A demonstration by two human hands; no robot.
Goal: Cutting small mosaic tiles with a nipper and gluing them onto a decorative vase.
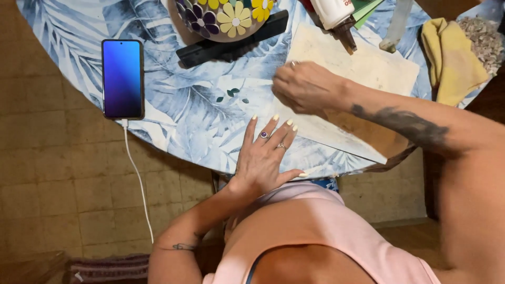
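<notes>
My left hand [264,152] lies flat on the blue leaf-print tablecloth [184,110], fingers spread, wearing two rings, its fingertips touching the near corner of a pale wooden board [368,68]. Over the board's left edge my right hand [305,87] hovers with its fingers curled in; whether it pinches anything is hidden. A few small dark green tile pieces [231,94] lie on the cloth just left of that hand.
A smartphone [122,79] with a lit blue screen and white cable [138,179] lies at left. At the back stand a flower-mosaic pot [226,16] on a black strip [231,39], a glue bottle [336,16], a yellow cloth [452,58] and a heap of small chips [484,37].
</notes>
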